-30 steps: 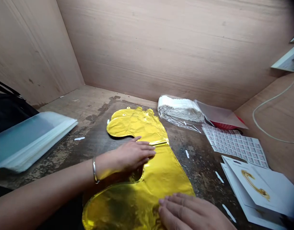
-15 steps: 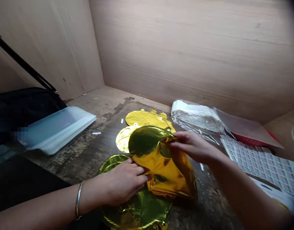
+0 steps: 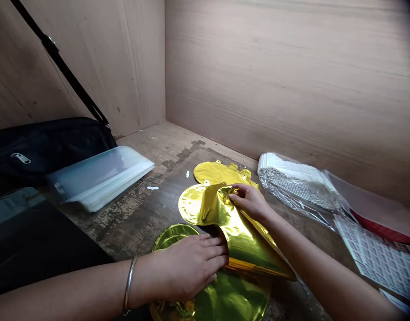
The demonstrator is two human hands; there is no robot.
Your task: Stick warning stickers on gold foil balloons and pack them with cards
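I am finding passable table (image 3: 164, 205) just left of the gold foil (image 3: 251, 243), where only flat white scraps (image 3: 153, 188) are lying. Farther left of the foil, plastic sleeves (image 3: 104, 178) and a bag (image 3: 51, 140) are blocking me; behind it, a wooden wall (image 3: 275, 80) is standing; on its right, a wrapped white bundle (image 3: 298, 178) is obstructing, and my right forearm (image 3: 301, 249) is barring the nearer side.

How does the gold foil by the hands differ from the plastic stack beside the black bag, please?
The gold foil is shiny yellow; the plastic stack is pale and translucent. The foil has rounded outlines, while the stack has straight edges. The left hand rests on the foil and the right hand pinches it, whereas no hand touches the stack. Both are on the same table.
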